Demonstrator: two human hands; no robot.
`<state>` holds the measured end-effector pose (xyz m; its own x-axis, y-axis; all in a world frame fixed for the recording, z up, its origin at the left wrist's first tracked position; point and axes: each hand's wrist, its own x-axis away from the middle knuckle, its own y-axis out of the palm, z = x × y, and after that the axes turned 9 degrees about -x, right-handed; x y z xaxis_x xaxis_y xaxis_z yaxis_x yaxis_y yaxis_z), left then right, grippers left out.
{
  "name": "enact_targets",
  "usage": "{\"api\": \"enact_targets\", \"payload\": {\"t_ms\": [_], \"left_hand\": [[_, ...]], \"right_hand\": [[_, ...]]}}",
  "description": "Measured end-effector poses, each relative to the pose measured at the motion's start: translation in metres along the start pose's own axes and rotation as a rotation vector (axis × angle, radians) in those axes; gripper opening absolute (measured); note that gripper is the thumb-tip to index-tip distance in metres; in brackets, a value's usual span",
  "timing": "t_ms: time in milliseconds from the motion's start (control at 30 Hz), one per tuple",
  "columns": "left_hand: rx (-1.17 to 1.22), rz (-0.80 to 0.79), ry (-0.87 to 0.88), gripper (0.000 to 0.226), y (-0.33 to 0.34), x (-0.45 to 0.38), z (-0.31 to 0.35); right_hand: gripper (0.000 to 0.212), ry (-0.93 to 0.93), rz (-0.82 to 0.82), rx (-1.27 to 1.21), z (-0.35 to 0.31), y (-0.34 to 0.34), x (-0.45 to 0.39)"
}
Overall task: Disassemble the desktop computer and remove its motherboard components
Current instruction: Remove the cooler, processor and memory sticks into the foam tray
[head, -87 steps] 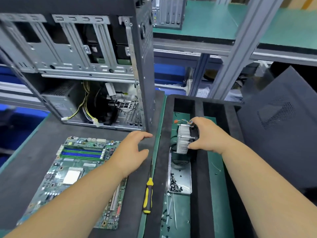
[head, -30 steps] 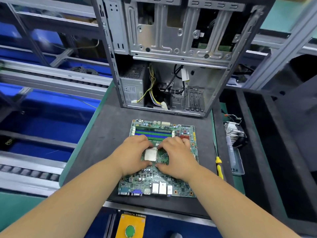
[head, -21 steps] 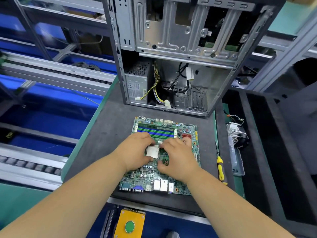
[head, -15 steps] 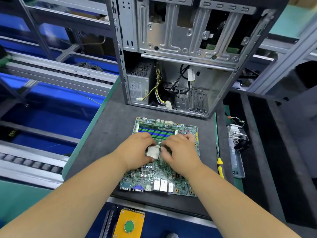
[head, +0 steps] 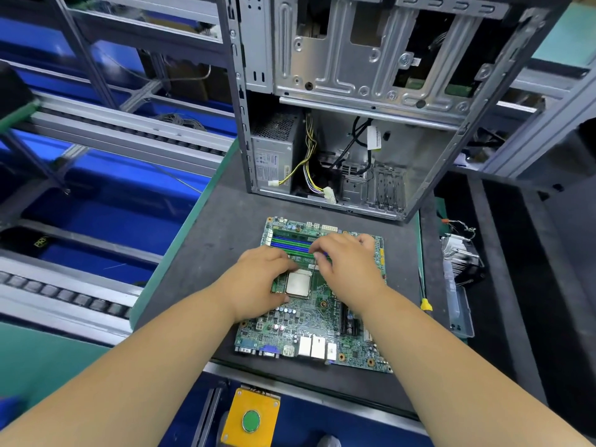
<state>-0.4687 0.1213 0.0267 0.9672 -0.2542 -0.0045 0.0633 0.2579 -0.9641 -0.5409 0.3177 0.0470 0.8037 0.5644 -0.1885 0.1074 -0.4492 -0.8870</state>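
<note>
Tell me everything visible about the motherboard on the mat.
The motherboard is a green circuit board lying flat on the dark mat, in front of the open case. Blue and green memory slots run along its far edge, metal ports line its near edge, and a square silvery processor sits mid-board. The left hand rests beside the processor; the right hand pinches a thin socket lever.

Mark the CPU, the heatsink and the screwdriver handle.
CPU (head: pixel 298 283): head view, centre of its metal lid.
heatsink (head: pixel 459 253): head view, on the silver fins.
screwdriver handle (head: pixel 426 304): head view, visible yellow end.
</note>
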Motion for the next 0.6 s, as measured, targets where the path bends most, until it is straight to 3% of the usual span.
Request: {"api": "enact_targets", "payload": {"t_ms": [267,467,600], "left_hand": [[0.02,-0.017,0.014,0.065,-0.001,-0.001,-0.002],[0.066,-0.031,-0.03,0.067,-0.003,0.003,-0.008],[0.098,0.005,-0.053,0.06,-0.002,0.005,-0.01]], "right_hand": [[0.012,0.036,-0.036,-0.003,-0.004,-0.002,0.0],[0.018,-0.077,-0.073,0.02,-0.018,-0.005,0.008],[0.03,-0.188,-0.189,0.097,-0.023,-0.002,0.013]]}}
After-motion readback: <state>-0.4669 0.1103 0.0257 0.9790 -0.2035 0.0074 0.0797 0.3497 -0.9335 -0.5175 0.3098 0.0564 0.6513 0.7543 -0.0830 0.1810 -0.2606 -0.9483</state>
